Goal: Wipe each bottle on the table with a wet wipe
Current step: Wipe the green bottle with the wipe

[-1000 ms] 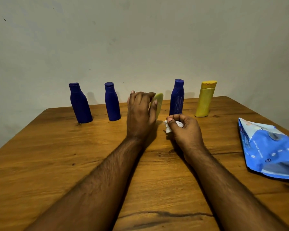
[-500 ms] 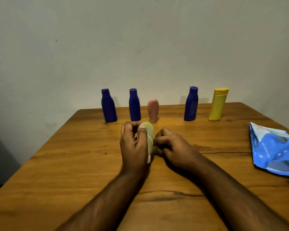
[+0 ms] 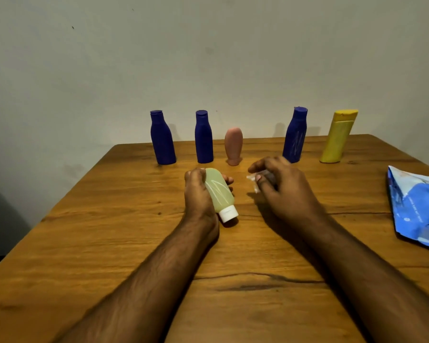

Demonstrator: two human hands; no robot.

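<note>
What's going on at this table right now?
A person is wiping bottles. The left hand grips a pale green bottle, tilted with its white cap toward the person. The right hand pinches a crumpled wipe beside it, not touching it. Five more bottles stand along the far edge; a blue wipe pack lies at right.

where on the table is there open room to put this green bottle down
Bare wood lies in the gap between the pink bottle and the right-hand blue bottle, and on the near left of the table. The right edge holds the wipes packet.
</note>
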